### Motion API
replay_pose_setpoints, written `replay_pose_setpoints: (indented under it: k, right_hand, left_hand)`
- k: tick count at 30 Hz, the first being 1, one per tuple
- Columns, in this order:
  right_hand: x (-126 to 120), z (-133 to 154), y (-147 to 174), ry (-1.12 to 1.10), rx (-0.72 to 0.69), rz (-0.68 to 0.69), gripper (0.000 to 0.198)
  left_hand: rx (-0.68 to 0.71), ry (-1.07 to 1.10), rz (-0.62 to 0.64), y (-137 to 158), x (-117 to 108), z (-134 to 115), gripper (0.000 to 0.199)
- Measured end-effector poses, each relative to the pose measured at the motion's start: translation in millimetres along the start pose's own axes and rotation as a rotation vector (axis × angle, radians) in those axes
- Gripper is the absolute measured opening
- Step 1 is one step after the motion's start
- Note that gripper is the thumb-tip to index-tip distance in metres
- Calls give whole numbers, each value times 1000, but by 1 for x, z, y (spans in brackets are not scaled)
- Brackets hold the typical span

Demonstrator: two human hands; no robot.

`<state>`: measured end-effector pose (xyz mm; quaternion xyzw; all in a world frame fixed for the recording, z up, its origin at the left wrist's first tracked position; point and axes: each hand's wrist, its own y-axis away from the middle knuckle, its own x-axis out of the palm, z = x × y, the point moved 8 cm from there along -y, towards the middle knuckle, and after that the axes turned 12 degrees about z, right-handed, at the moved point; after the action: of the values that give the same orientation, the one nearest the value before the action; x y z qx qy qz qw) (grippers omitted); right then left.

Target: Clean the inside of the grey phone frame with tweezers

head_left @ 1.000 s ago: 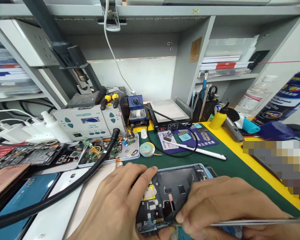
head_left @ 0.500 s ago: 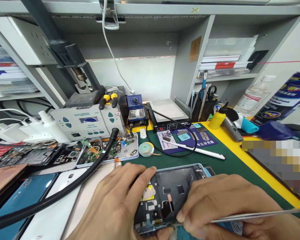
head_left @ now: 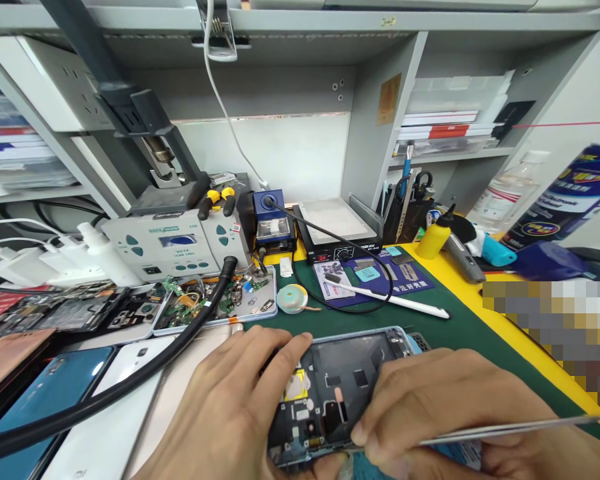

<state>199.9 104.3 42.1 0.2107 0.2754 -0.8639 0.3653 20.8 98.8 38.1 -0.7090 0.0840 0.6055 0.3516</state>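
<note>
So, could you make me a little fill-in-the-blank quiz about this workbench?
1. The left hand grips an opened phone frame.
The slim metal tool is in the ____ hand.
2. The small bottle with a black pointed nozzle is ____.
3. Inside its yellow border, the work mat is ____.

Missing words: right; yellow; green.

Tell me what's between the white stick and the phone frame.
Head view: past the white stick come the edge of a purple sheet, a black cable, then green mat up to the phone frame.
</note>
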Motion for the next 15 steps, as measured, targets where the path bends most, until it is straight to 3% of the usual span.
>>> replay_pose_setpoints:
  k: [8, 15]
  right_hand:
    - [-2, 10, -13, 26, -38, -6, 17]
    - [0, 0, -2, 5, 50, -39, 27]
  left_hand:
    - [-25, -13, 38, -3, 1, 3, 78]
    - [-1, -17, 39, -2, 2, -2, 74]
